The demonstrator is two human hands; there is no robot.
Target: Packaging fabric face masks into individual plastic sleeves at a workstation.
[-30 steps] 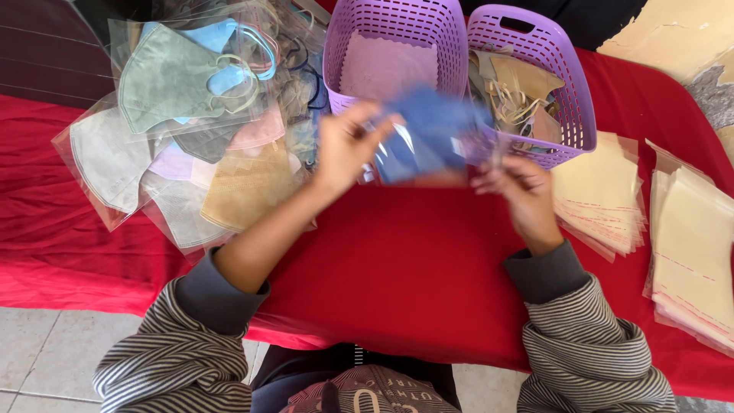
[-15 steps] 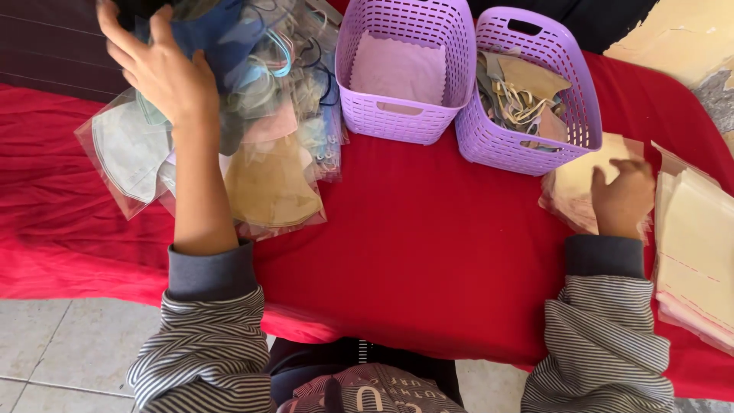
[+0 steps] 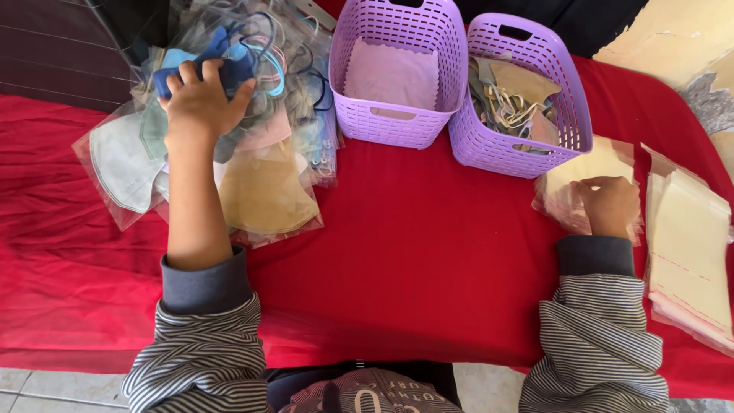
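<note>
My left hand (image 3: 200, 103) lies on top of a heap of clear-bagged face masks (image 3: 264, 191) at the table's left, fingers curled over a dark blue bagged mask (image 3: 232, 70). My right hand (image 3: 609, 205) rests at the right on a stack of empty clear bags (image 3: 604, 159), fingers bent and pinching the top bag. Both arms wear striped sleeves with grey cuffs.
Two purple plastic baskets stand at the back: the left one (image 3: 382, 126) holds a pink cloth, the right one (image 3: 505, 153) holds loose beige and grey masks. A second stack of clear bags (image 3: 688, 245) lies far right. A red cloth (image 3: 413, 252) covers the table.
A second ago both hands held the blue mask in its bag at the centre. My left hand carried it onto the heap; my right hand went to the bag stack and curled its fingers.
</note>
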